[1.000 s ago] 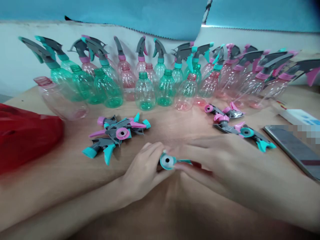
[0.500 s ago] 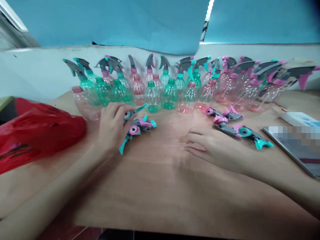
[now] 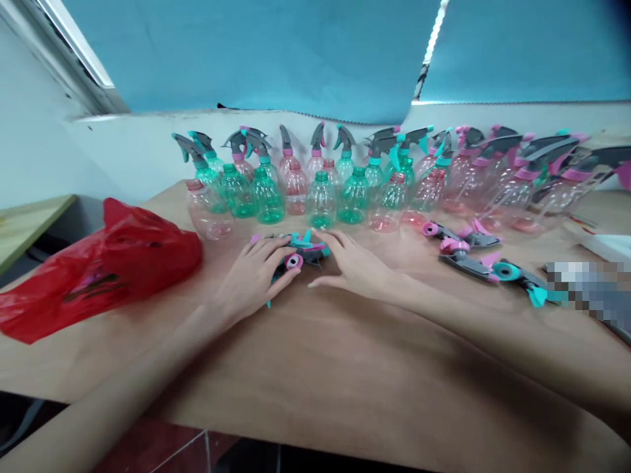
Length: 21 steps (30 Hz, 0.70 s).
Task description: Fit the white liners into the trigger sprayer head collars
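Note:
A small pile of grey trigger spray heads with pink and teal parts [image 3: 311,255] lies on the table between my hands. Over its left side rests my left hand [image 3: 256,274], fingers stretched out, covering part of the pile; a pink collar [image 3: 294,261] shows beside the fingers. My right hand [image 3: 355,264] is at the pile's right end, thumb apart from the fingers and nothing in its grasp. Just behind stand open-necked bottles, among them a pale green one [image 3: 321,203] and a deeper green one [image 3: 353,200].
Several capped spray bottles [image 3: 345,157] line the wall. On the right lies a second group of spray heads [image 3: 468,259], near a partly blurred flat device [image 3: 591,295]. A red plastic bag [image 3: 148,263] sits on the left side of the table [image 3: 315,368].
My right hand has moved left to the pile. My left hand has lowered onto the pile, and the teal spray head it held is no longer raised. The view has shifted left.

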Each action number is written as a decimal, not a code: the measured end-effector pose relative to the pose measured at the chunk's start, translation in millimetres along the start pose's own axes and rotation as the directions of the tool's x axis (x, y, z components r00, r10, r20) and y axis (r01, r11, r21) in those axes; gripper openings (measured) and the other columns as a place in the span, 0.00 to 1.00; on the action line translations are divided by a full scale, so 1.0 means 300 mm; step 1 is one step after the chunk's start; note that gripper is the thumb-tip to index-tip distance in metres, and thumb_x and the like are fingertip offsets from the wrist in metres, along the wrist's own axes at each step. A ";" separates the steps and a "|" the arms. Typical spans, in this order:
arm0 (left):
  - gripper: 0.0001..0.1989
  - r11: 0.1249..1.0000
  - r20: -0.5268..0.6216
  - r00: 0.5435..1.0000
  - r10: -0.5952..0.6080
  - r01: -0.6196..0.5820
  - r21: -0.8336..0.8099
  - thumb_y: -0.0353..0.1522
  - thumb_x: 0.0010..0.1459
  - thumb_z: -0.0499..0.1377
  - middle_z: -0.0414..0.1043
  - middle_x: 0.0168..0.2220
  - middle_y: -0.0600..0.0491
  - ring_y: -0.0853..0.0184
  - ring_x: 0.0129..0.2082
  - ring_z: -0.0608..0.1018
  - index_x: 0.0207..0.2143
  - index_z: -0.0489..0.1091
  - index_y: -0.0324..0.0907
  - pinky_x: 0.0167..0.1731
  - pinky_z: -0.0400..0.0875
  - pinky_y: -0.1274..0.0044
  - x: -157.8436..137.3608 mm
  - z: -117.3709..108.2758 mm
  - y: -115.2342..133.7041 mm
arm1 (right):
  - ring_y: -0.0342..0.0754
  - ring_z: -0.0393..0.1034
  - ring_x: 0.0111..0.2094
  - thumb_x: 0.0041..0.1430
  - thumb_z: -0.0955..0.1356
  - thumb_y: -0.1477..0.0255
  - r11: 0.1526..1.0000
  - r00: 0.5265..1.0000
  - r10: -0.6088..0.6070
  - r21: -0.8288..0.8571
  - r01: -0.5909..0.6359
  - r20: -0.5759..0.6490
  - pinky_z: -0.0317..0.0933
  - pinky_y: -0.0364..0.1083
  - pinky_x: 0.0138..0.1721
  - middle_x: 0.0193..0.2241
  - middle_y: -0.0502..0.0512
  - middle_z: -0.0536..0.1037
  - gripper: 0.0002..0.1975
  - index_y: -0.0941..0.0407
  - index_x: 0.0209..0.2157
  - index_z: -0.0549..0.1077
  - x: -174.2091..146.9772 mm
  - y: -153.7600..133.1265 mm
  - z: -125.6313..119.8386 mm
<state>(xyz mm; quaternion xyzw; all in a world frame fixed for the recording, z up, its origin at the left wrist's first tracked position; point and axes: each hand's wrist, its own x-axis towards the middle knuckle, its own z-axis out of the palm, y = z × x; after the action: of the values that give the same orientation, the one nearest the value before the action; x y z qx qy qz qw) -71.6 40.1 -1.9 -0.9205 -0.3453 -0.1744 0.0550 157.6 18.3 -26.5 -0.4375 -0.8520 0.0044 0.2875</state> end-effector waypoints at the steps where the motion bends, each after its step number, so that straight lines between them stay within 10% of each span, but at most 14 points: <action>1: 0.18 1.000 0.001 1.000 -0.017 0.017 -0.003 0.42 0.63 0.51 0.62 0.57 0.43 0.54 0.57 0.65 0.49 0.66 0.40 0.57 0.57 0.59 0.006 0.003 -0.011 | 0.57 0.64 0.52 0.61 0.66 0.62 1.000 1.000 -0.006 -0.006 0.006 -0.012 0.63 0.59 0.48 0.56 0.62 0.64 0.26 0.56 0.57 0.60 0.007 -0.002 0.011; 21: 0.25 0.983 0.150 0.984 -0.097 0.118 -0.139 0.47 0.61 0.51 0.56 0.60 0.44 0.53 0.60 0.62 0.58 0.61 0.48 0.56 0.60 0.59 -0.004 -0.002 -0.059 | 0.51 0.69 0.46 0.63 0.65 0.67 0.975 0.985 -0.164 -0.143 0.169 0.048 0.65 0.55 0.45 0.49 0.58 0.70 0.15 0.57 0.49 0.68 -0.054 0.088 -0.004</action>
<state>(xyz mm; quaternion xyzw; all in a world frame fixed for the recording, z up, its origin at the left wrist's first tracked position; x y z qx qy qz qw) -84.1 52.6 -1.9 -0.9122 -0.3837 -0.1360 -0.0476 185.1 22.2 -40.0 -0.3845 -0.8887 -0.0746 0.2385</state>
